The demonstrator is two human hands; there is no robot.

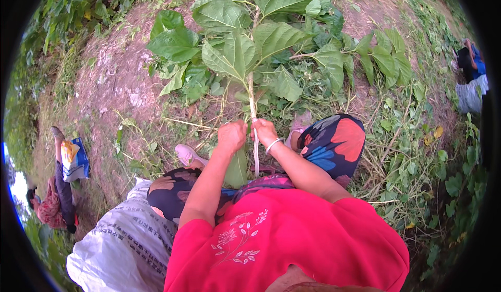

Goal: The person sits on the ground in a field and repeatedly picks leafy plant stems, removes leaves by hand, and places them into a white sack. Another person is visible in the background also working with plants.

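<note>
A leafy branch (251,96), likely mulberry, points away from me, its stripped pale lower end between my knees. My right hand (265,131), with a white bangle on the wrist, is closed around the stem. Just beside it, my left hand (231,136) is curled into a fist against a thin green stalk. A large green leaf (237,168) hangs below that fist and seems to be held by it; the fingers hide the exact grip. Broad leaves (229,55) spread along the branch's upper part.
More cut leafy branches (360,55) lie on the ground ahead. A white woven sack (121,245) with printing rests by my left leg. Pulled vines (391,166) heap on the right. One person (54,206) sits far left beside a blue bag (76,159), another person (475,61) far right.
</note>
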